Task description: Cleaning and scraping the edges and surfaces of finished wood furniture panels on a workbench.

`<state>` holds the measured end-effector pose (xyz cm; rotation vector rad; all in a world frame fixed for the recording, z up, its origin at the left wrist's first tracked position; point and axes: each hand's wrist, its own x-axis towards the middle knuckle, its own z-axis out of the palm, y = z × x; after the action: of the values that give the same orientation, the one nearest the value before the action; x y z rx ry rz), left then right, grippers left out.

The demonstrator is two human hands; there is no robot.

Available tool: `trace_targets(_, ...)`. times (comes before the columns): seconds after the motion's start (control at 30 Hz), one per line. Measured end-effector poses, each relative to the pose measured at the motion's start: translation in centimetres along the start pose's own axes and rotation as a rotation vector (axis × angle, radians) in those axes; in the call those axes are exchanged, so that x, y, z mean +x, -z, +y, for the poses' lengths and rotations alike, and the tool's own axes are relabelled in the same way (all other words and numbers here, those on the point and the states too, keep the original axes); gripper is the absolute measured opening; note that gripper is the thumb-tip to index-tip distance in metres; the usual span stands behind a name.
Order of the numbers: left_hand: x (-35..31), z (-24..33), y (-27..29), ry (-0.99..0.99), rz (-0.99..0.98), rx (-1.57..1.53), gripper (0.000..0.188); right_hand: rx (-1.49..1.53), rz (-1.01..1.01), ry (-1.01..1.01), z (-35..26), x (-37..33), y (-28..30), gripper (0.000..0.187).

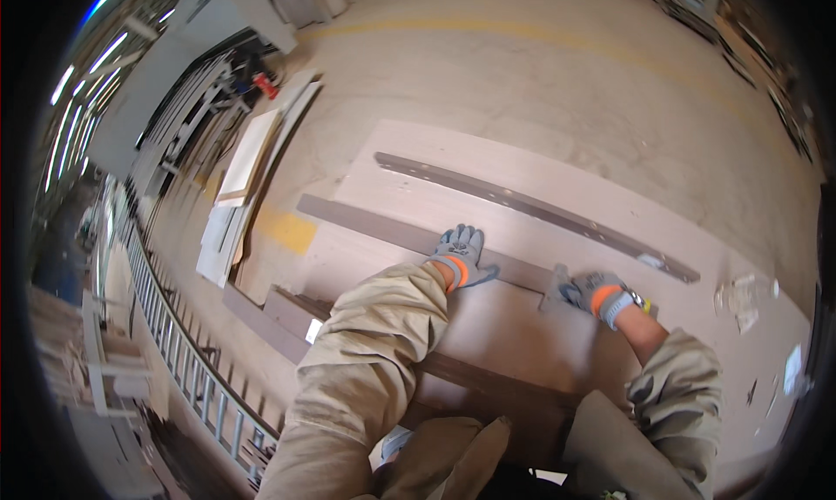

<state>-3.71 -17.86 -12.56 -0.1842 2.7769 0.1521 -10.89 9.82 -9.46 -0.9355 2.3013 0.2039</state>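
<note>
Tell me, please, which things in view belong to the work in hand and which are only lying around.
Probably in the work:
plain brown strip, under the left hand
flat grey tool, at the right hand
pale board, beneath the strip
perhaps the spotted strip

Apparently lying about:
crumpled clear plastic, on the board
stacked panels
red object near them

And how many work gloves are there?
2: the left glove, resting on a brown strip; the right glove, near that strip's right end. More could be hidden.
</note>
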Motion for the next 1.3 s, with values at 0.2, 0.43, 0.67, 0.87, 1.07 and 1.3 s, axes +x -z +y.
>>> trace_targets(0.2,-2.0,-10.6,0.9,0.062,0.024,0.196,0.072,-0.07,-0.027,-0.089,0.3,0.8,-1.4,0.054)
trace_targets(0.43,0.3,-12.4,0.0,-0.135,0.058,0.298,0.068,-0.033,-0.022,-0.137,-2.9,1.7,1.4,0.057)
trace_targets(0.67,0.8,-12.6,-0.2,-0.142,0.056,0.241,0.067,-0.039,-0.017,-0.107,-8.8,6.0,3.8,0.059)
trace_targets(0.87,2.0,-15.8,6.7,-0.111,-0.063,0.075,0.057,-0.074,-0.102,-0.134,-12.5,6.8,6.2,0.055)
trace_targets(1.07,0.2,-34.2,9.2,0.355,-0.024,-0.021,0.089,-0.099,-0.057,-0.174,-13.2,7.1,6.1,0.062)
trace_targets(1.3,-2.8,-42.2,4.8,0.732,0.012,-0.346,0.093,-0.113,-0.147,-0.159,-15.8,8.9,7.8,0.054)
